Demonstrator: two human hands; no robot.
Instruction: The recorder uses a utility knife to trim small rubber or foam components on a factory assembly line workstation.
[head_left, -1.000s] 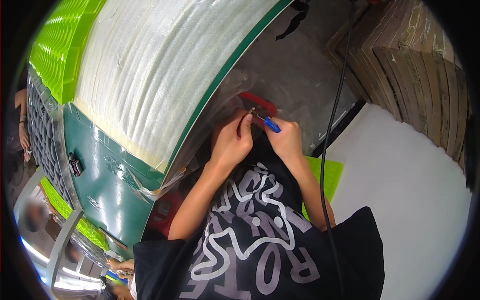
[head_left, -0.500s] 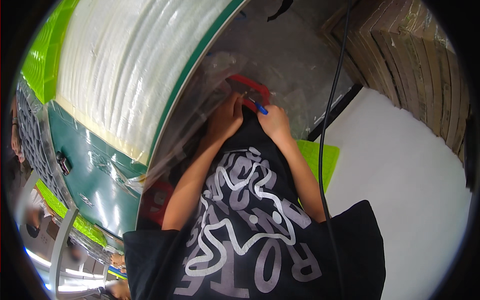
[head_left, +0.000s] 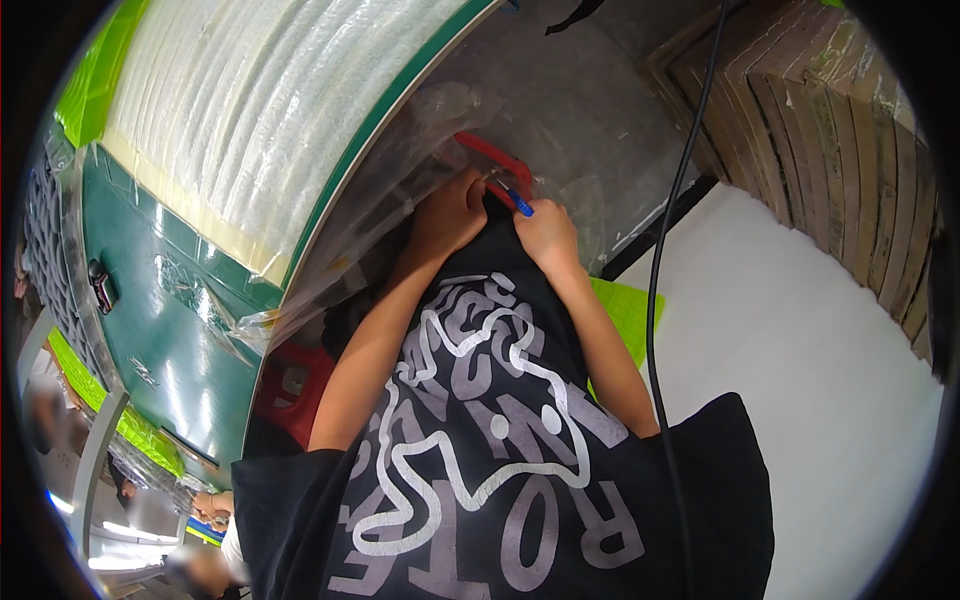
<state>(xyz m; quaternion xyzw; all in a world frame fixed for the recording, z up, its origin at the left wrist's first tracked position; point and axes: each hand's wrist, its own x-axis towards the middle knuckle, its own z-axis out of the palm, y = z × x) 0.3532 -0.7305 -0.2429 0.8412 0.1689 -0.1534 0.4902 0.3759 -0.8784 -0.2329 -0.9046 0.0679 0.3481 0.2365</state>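
Blue-handled tool (head_left: 521, 206) is pointing from my right hand (head_left: 548, 238) toward my left hand (head_left: 452, 212), near a red plastic rim (head_left: 490, 150) | right fingers are gripping its handle | left fingers are pinching a small piece (head_left: 490, 175), kind unclear

Tool (head_left: 521, 204), upper centre: bright blue handle. Small part (head_left: 489, 176) just left of it: yellowish, too small for more. Shirt (head_left: 705, 500), lower centre: black, greyish-purple lettering, thick white wavy outline, two white dots. Tabletop (head_left: 150, 320), left: glossy dark green. Sheet (head_left: 240, 110), upper left: white with fine streaks, pale yellow border. Tray (head_left: 92, 100), far upper left: translucent lime. Curved plastic piece (head_left: 497, 152), upper centre: red. Cable (head_left: 655, 290), right of centre: black. Stacked slabs (head_left: 840, 160), upper right: brown, striped by dark seams. Mat (head_left: 628, 312), right of centre: lime.
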